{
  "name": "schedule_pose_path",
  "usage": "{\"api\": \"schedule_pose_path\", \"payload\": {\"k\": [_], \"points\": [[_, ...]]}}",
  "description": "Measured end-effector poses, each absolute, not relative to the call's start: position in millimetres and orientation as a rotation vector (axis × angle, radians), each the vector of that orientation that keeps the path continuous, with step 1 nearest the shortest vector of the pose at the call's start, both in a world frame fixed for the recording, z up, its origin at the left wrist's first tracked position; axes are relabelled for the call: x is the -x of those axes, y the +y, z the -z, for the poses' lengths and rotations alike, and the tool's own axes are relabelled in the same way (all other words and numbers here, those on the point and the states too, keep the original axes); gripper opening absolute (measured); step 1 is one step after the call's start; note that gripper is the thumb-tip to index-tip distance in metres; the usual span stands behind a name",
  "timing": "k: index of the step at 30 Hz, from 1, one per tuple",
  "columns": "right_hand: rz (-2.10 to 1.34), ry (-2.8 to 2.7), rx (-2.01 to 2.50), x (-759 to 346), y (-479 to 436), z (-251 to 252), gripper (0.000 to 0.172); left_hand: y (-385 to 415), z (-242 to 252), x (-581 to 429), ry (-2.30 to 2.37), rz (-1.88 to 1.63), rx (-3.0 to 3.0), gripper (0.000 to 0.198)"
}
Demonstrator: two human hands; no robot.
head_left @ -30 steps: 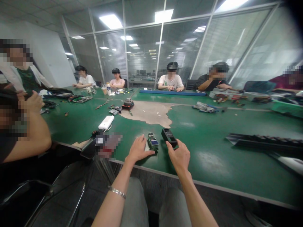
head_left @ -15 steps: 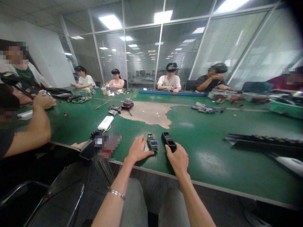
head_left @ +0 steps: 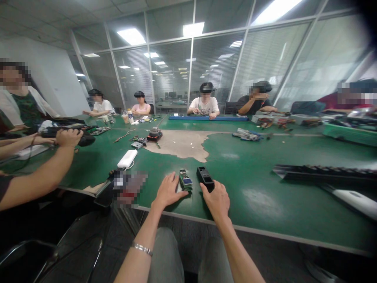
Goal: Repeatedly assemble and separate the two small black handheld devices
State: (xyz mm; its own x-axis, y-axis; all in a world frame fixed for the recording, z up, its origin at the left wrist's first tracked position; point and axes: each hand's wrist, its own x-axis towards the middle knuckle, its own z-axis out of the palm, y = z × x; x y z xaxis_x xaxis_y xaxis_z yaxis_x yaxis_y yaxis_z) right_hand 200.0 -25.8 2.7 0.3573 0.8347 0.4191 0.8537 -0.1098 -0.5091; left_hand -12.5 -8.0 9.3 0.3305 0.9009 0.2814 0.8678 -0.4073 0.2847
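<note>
A small green circuit board [head_left: 185, 179] with a blue-tinted screen lies on the table in front of me. My left hand [head_left: 170, 192] rests just left of it, fingers stretched out and thumb reaching around the board's near end. Whether the thumb touches the board I cannot tell. To the right lies a black plastic casing [head_left: 204, 175] with rectangular openings in its face. My right hand [head_left: 217, 197] grips the casing's near end, thumb on its left side and fingers on its right, partly hidden behind the hand.
The green table [head_left: 250, 157] has a torn brown sheet [head_left: 179, 144] on it. A white power bank [head_left: 127, 158] lies left of my hands. Long black metal strips [head_left: 318, 177] are at the right, near a green basket [head_left: 350, 135]. A co-worker's arm [head_left: 53, 169] reaches in from the left.
The view has shifted slightly, moving the scene left. The co-worker's hand at the left now shows on a dark object. My hands stay by the board and the casing.
</note>
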Motion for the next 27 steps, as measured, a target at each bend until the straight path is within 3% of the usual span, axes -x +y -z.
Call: {"api": "schedule_pose_path", "payload": {"k": [14,27], "points": [[-0.056,-1.392,1.516,-168.4,-28.4,-32.0,0.045,-8.2,-7.2,11.7,1.688,-0.616,-2.505,0.076],[-0.071,-1.536,1.69,-133.3,-39.6,-49.1,0.04,-10.6,-10.3,14.4,1.669,-0.655,-2.509,0.071]]}}
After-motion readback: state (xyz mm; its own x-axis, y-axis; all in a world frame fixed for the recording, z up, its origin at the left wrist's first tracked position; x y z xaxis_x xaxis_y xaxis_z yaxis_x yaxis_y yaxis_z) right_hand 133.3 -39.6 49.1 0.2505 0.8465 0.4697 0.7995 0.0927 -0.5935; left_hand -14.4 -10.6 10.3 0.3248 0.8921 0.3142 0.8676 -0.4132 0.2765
